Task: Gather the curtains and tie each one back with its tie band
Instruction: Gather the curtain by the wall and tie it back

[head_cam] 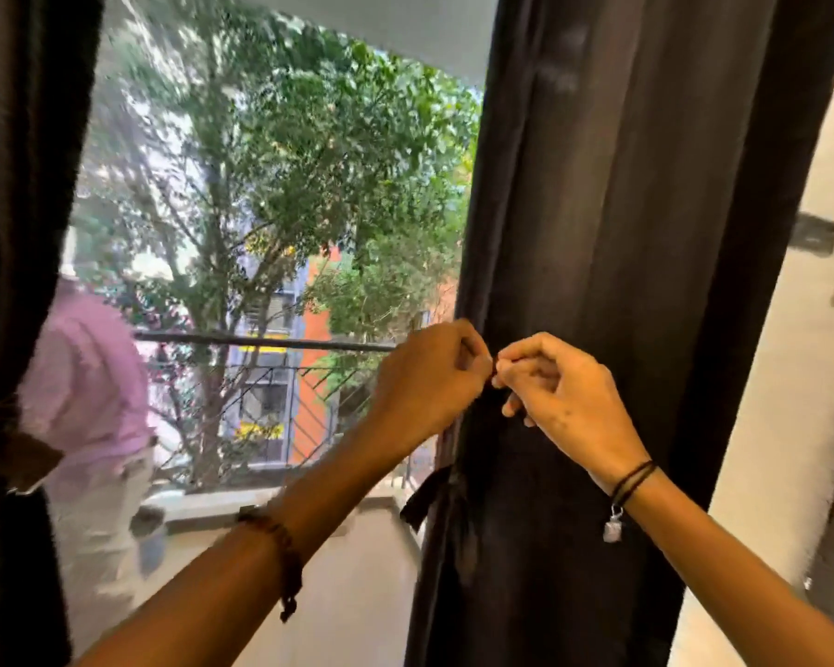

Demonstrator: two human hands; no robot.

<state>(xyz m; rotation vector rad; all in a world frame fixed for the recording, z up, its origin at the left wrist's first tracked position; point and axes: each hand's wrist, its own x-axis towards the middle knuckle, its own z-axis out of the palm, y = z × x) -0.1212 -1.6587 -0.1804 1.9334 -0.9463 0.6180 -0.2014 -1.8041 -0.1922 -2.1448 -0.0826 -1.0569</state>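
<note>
Altogether 2 hands (429, 382) (564, 392), 2 curtains (15, 233) (622, 233)

Balcony railing (261, 340), leafy trees (299, 151)

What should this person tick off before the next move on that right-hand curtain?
1. Gathering: the right curtain hangs in one bundle: ok.
2. Grip: the left hand and right hand both pinch what looks like the band at their fingertips: ok.
3. Wrap: band all the way round the bundle: cannot tell, dark on dark.
4. Knot started: cannot tell, the fingers hide it.
5. Other side: the left curtain looks cinched at mid-height: ok.
6. Loose end: a dark strip dangles below the hands: cannot tell what it belongs to.
</note>
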